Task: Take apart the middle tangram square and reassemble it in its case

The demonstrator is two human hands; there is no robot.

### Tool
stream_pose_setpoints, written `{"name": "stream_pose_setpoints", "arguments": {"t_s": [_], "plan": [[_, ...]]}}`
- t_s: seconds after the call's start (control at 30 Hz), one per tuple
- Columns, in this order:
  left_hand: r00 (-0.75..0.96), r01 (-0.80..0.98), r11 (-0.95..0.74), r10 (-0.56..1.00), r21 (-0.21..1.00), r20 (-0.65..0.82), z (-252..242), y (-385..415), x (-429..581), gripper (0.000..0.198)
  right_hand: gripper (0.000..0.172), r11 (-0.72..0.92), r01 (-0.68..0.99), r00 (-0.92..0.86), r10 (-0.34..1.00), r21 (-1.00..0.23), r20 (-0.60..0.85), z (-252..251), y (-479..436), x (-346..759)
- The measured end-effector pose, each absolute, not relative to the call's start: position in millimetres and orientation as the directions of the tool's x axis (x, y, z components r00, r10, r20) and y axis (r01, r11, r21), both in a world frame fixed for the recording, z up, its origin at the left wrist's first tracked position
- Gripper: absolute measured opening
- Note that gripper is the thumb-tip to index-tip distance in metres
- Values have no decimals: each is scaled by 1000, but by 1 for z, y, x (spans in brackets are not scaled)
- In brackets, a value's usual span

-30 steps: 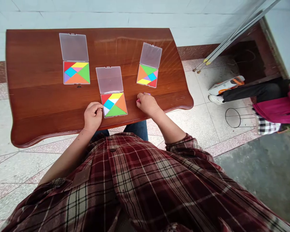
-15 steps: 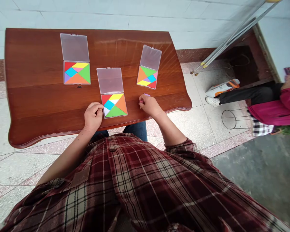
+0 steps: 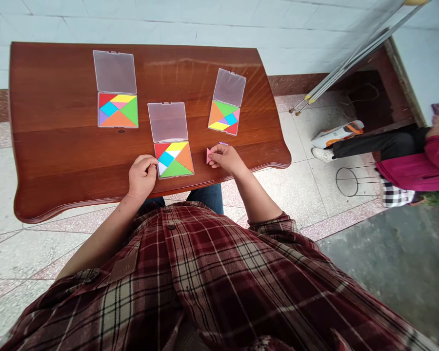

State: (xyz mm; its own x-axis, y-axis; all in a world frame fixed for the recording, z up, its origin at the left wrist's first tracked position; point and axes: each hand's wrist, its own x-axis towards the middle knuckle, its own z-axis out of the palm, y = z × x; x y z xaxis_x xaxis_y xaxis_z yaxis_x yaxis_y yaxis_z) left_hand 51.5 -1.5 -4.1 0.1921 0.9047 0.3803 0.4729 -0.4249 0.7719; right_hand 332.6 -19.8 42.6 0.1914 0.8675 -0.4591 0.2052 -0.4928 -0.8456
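My right hand (image 3: pixel 225 158) pinches a pink tangram triangle (image 3: pixel 208 155) just above the table, right of the middle tangram case (image 3: pixel 167 122). That case lies open, its clear lid folded back. In its tray are red, yellow, blue, orange and green pieces (image 3: pixel 177 169), with two pale gaps, one at the lower left and one beside the blue square. My left hand (image 3: pixel 142 175) is closed, thumb and forefinger together at the case's left edge. A purple piece (image 3: pixel 223 143) lies on the table, partly hidden behind my right hand.
Two more open tangram cases, filled with coloured pieces, lie on the wooden table (image 3: pixel 58 146): a left case (image 3: pixel 114 73) and a right case (image 3: pixel 229 87). To the right are crutches (image 3: pixel 336 73), a bag (image 3: pixel 338 135), a wire frame (image 3: pixel 347 182) and a seated person (image 3: pixel 409 163).
My right hand has turned and shifted slightly left, bringing the pink triangle into clearer view. My left hand stays at the case's edge.
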Motion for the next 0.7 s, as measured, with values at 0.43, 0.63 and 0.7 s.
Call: {"name": "stream_pose_setpoints", "arguments": {"t_s": [0.43, 0.63, 0.7], "plan": [[191, 500, -378, 926, 779, 326, -1, -3, 54, 19, 15, -351, 198, 102, 936, -915, -337, 52, 8, 288], [189, 474, -390, 921, 789, 341, -2, -4, 55, 19, 22, -321, 335, 32, 943, -886, -330, 45, 25, 270], [190, 475, -380, 925, 794, 329, -2, -4, 55, 19, 23, -313, 398, 6, 941, -863, -338, 42, 28, 268]]}}
